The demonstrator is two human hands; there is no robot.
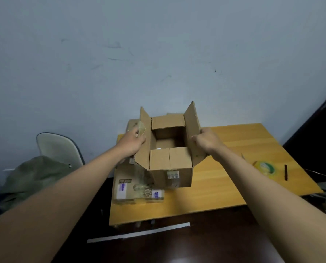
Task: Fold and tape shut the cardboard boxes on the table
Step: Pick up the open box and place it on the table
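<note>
Yellow tape roll (pixel 265 167) beside pen (pixel 285 172)

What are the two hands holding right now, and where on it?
Both hold the open cardboard box: the left hand on its left side flap, the right hand gripping its right side flap. The tape roll lies untouched.

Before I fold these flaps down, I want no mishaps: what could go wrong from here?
1. The open brown cardboard box sits partly on a flattened taped carton, so pressing may tip it.
2. Both hands, left and right, grip flaps; the yellow-green tape roll lies apart.
</note>
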